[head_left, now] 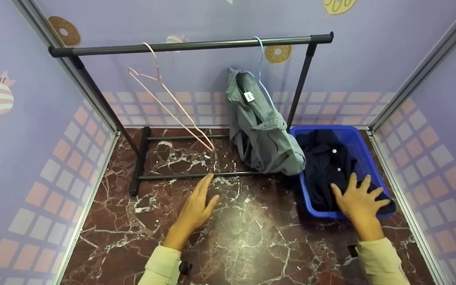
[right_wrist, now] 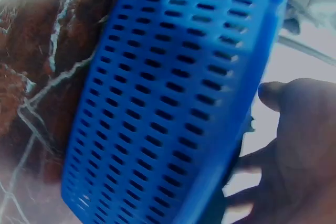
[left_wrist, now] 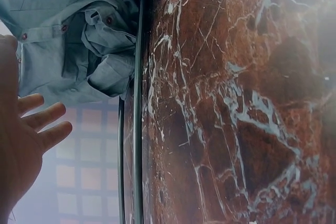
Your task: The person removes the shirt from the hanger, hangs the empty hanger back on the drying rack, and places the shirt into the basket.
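Observation:
Fingers spread, my right hand is over the near right part of a blue basket; whether it touches the clothing inside cannot be told. In the basket lies a dark navy garment with white buttons. My left hand holds nothing, its fingers extended above the floor in front of the rack. A grey-green shirt hangs on a blue hanger from the rack's right side. A pink hanger hangs bare on the left. In the right wrist view the basket's slotted wall stands beside the hand.
The black clothes rack stands on a dark red marbled floor, its lower bars near the floor. Patterned lilac walls enclose the back and both sides. The basket sits close to the right wall.

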`<state>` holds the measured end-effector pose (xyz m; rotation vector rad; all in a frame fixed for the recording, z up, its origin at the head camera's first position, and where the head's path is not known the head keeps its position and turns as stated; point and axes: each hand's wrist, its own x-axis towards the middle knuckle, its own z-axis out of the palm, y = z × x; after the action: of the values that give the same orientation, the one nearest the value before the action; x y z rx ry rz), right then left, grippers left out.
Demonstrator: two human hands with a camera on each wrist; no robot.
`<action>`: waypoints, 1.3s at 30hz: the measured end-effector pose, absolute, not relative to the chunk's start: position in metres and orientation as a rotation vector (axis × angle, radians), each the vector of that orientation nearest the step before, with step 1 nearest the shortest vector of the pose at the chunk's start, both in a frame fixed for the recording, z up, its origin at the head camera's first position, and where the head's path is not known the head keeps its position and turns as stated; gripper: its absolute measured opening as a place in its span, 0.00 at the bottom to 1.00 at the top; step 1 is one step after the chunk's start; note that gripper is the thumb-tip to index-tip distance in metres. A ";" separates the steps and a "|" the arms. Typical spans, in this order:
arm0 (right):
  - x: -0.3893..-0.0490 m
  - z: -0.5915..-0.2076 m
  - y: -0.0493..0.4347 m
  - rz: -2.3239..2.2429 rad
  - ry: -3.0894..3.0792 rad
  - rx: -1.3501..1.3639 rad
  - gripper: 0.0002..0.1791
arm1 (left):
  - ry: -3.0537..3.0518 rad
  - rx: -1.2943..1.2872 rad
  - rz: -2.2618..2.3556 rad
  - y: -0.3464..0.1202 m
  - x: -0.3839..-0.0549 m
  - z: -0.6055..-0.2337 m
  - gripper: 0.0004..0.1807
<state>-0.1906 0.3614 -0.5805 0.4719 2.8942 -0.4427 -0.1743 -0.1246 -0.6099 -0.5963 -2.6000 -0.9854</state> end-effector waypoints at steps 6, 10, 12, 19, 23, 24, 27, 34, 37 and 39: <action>-0.181 -0.573 0.376 -0.495 2.794 0.687 0.61 | -2.606 -0.585 -0.985 -0.126 -0.174 -0.615 0.37; -0.179 -0.576 0.381 -0.534 2.726 0.722 0.59 | -2.610 -0.587 -0.985 -0.125 -0.174 -0.616 0.37; -0.180 -0.579 0.380 -0.527 2.762 0.690 0.59 | -2.613 -0.587 -0.983 -0.124 -0.173 -0.616 0.37; -0.189 -0.593 0.375 -0.628 2.860 0.552 0.60 | -2.598 -0.583 -0.999 -0.121 -0.173 -0.620 0.36; -0.196 -0.603 0.376 -0.673 2.771 0.463 0.62 | -2.588 -0.582 -1.017 -0.121 -0.173 -0.623 0.36; -0.199 -0.605 0.376 -0.682 2.749 0.430 0.62 | -2.583 -0.584 -1.019 -0.121 -0.173 -0.623 0.36; -0.207 -0.609 0.377 -0.688 2.689 0.336 0.61 | -2.573 -0.572 -1.020 -0.123 -0.172 -0.625 0.35; -0.221 -0.619 0.376 -0.593 2.624 0.256 0.60 | -2.594 -0.546 -1.031 -0.125 -0.171 -0.627 0.36; -0.220 -0.621 0.375 -0.572 2.645 0.293 0.59 | -2.606 -0.538 -1.025 -0.126 -0.171 -0.628 0.36; -0.217 -0.619 0.373 -0.565 2.677 0.318 0.59 | -2.608 -0.533 -1.021 -0.128 -0.171 -0.629 0.36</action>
<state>-0.2172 0.3731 -0.6194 0.3175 2.6774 -0.5646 -0.1709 -0.1278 -0.6290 -0.5335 -2.6078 -1.0208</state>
